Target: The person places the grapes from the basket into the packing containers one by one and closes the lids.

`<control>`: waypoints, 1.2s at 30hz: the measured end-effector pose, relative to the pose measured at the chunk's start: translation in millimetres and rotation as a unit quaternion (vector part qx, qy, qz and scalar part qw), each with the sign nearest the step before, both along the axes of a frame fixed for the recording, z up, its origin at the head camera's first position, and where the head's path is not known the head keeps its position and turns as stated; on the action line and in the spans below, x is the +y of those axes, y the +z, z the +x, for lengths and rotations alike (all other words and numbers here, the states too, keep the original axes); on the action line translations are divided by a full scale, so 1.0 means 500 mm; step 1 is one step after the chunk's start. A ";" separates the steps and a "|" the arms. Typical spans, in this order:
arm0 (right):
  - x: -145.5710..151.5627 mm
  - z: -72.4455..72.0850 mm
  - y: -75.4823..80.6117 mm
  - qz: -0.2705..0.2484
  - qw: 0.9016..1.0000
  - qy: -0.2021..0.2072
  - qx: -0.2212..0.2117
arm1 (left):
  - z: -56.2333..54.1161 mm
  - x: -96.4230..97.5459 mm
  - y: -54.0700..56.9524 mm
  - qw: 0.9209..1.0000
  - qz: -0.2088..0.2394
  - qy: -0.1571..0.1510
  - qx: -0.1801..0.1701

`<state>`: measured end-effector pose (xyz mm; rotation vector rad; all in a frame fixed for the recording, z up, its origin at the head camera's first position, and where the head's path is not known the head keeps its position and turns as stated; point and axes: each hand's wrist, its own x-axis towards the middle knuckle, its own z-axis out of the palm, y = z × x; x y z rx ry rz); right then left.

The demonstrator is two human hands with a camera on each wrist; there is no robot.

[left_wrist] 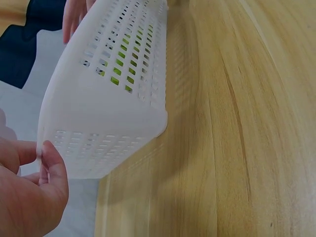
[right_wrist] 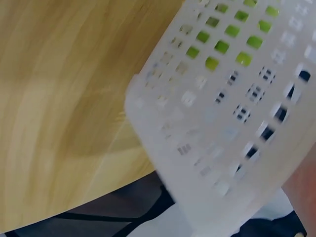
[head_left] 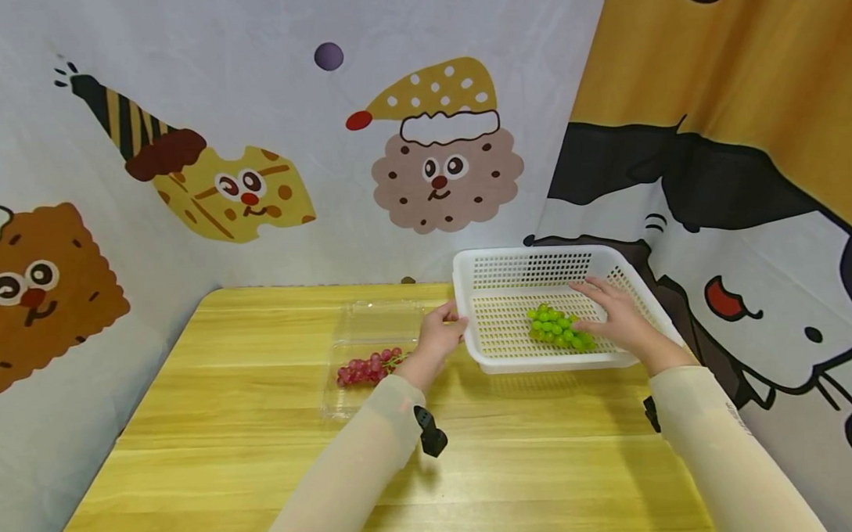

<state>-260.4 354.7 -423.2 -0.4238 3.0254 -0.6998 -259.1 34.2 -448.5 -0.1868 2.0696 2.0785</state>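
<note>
A white plastic basket with perforated walls stands at the back right of the table. My left hand pinches its left rim between thumb and fingers, as the left wrist view shows at the basket corner. A bunch of green grapes lies on the basket floor, showing green through the holes in both wrist views. Over the basket my right hand reaches in with fingers spread, its thumb right at the grapes' edge. In the right wrist view most of that hand is hidden behind the basket wall.
Left of the basket, a clear plastic container with its lid folded back holds a bunch of red grapes, partly covered by my left arm. Patterned cloth hangs behind the wooden table and along its sides.
</note>
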 end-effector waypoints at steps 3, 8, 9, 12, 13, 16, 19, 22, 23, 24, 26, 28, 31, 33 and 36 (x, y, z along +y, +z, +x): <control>-0.023 -0.005 0.000 0.018 0.999 0.024 -0.015 | 0.000 0.001 -0.001 1.000 0.005 0.001 -0.001; -0.049 -0.013 -0.004 0.041 0.997 0.045 -0.040 | -0.001 0.001 -0.003 1.000 0.003 0.000 0.001; -0.052 -0.015 -0.006 0.042 0.997 0.048 -0.045 | -0.001 0.001 -0.003 1.000 0.004 0.001 0.000; -0.062 -0.020 -0.015 0.046 0.996 0.055 -0.059 | 0.000 0.000 -0.002 1.000 0.006 0.001 -0.002; -0.065 -0.021 -0.017 0.045 0.995 0.056 -0.066 | 0.001 0.000 -0.002 1.000 0.008 0.001 -0.003; -0.073 -0.026 -0.026 0.041 0.994 0.055 -0.090 | 0.001 0.000 -0.001 1.000 0.010 0.000 -0.005; -0.077 -0.030 -0.033 0.038 0.992 0.048 -0.110 | 0.001 0.001 0.000 1.000 0.009 0.002 -0.005; -0.077 -0.033 -0.040 0.049 0.991 0.035 -0.122 | 0.001 0.001 0.000 1.000 0.006 0.003 -0.004; -0.077 -0.034 -0.042 0.055 0.990 0.031 -0.123 | 0.001 0.001 -0.001 1.000 0.006 0.003 -0.004; -0.077 -0.036 -0.044 0.060 0.990 0.027 -0.124 | 0.001 0.000 -0.001 1.000 0.005 0.004 -0.003; -0.074 -0.038 -0.047 0.070 0.990 0.021 -0.124 | 0.000 0.001 -0.002 1.000 0.004 0.004 -0.003; -0.073 -0.040 -0.047 0.073 0.989 0.014 -0.132 | 0.000 0.002 -0.003 1.000 0.004 0.004 -0.004; -0.074 -0.043 -0.044 0.080 0.986 0.006 -0.146 | -0.002 0.002 -0.005 1.000 0.007 0.004 -0.004; -0.076 -0.044 -0.041 0.084 0.984 0.002 -0.154 | -0.003 0.002 -0.006 1.000 0.006 0.003 -0.004; -0.078 -0.047 -0.038 0.082 0.983 -0.004 -0.165 | -0.004 0.002 -0.006 1.000 0.003 0.004 -0.003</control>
